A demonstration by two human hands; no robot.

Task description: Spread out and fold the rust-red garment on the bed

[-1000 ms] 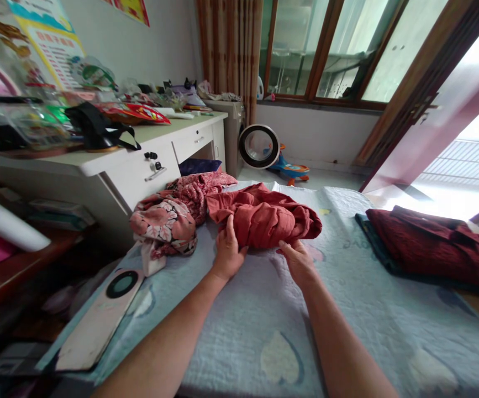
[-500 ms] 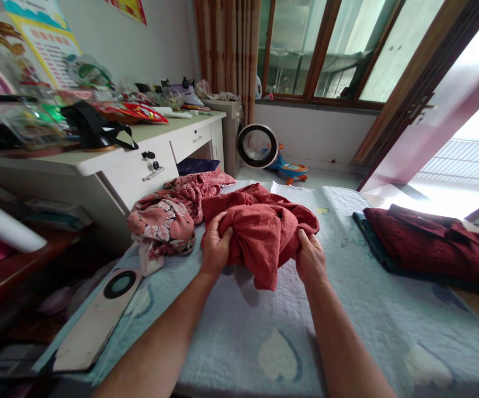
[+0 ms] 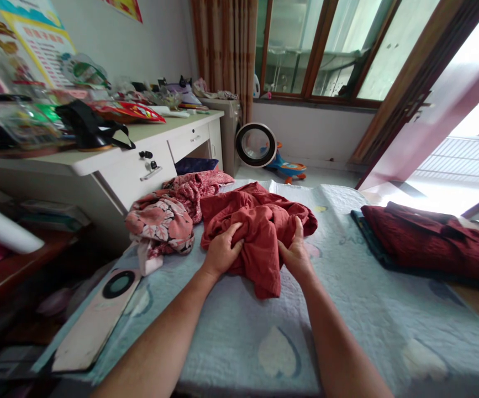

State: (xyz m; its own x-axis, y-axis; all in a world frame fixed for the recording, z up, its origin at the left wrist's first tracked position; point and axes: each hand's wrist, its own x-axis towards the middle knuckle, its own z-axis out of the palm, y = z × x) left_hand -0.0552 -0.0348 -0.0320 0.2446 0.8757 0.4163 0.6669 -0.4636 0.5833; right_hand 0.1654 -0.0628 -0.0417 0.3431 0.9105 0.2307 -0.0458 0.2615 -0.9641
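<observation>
in the head view, the red cloth (image 3: 259, 221) lies bunched on the bed cover (image 3: 347, 326), just beyond and between your two hands, its longer spread running side to side. your left hand (image 3: 221, 253) and right hand (image 3: 298, 257) touch its near edge, thumbs and fingers apart; you can't tell whether either is clamped. its loose flap points back toward you, nearer your right.
</observation>
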